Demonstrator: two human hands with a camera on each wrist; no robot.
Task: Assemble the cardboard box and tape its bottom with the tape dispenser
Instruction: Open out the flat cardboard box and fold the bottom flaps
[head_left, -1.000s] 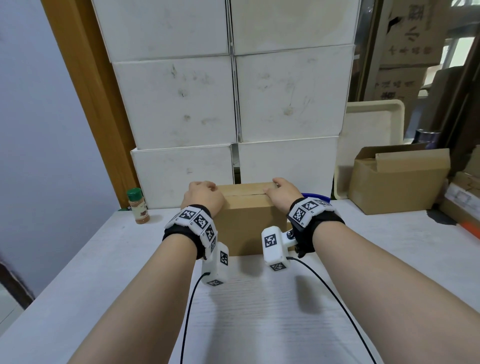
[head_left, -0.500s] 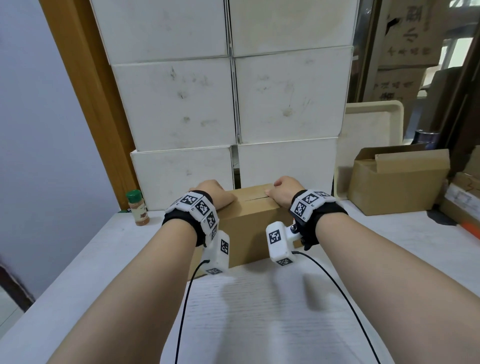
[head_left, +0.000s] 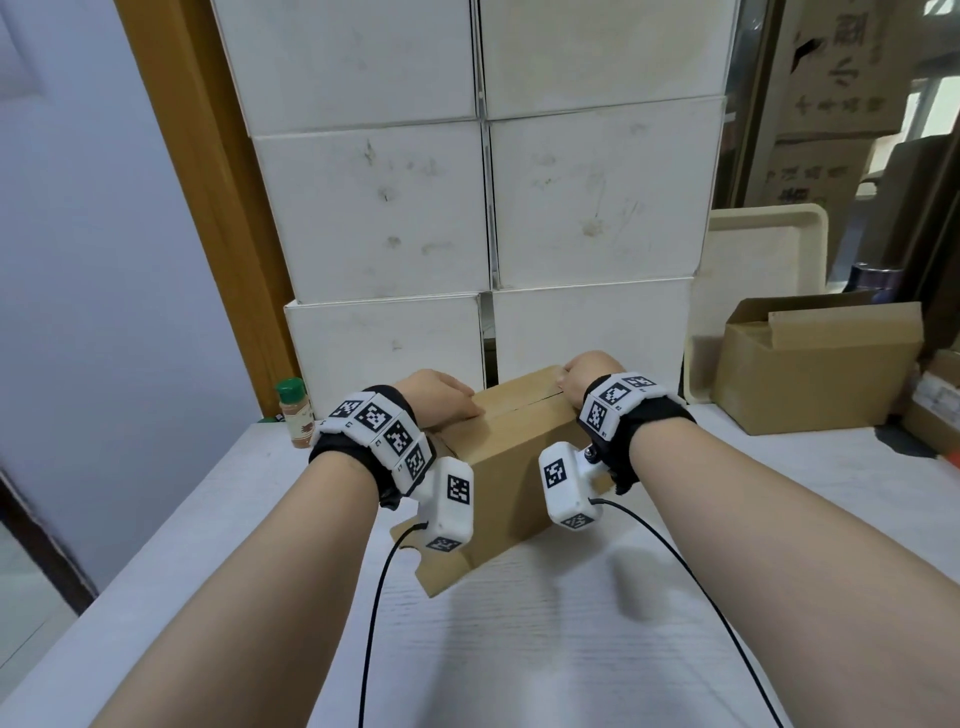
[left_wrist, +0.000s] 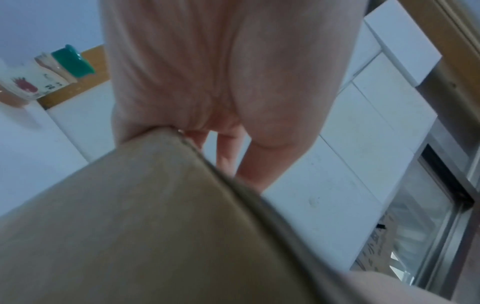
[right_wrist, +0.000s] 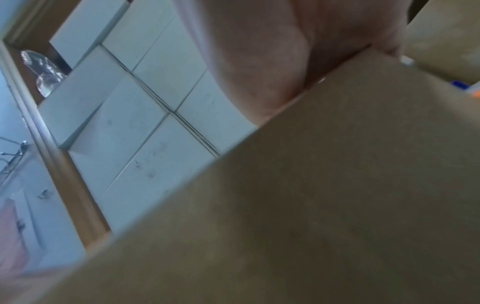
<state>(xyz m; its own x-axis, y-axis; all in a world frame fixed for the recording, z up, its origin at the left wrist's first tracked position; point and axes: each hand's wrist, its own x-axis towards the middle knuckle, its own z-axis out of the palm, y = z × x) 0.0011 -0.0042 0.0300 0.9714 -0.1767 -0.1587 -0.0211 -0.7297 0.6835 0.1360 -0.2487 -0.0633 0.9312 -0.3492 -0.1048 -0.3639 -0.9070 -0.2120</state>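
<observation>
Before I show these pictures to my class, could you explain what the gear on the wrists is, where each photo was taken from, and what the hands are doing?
A person wears cameras: one on the head, one strapped to each wrist. The head view looks down at a white table. The left hand and right hand grip the top of a brown cardboard box, which sits turned at an angle. The wrist views look along each palm at the cardboard. Nearby stand a spice jar and an open carton.
</observation>
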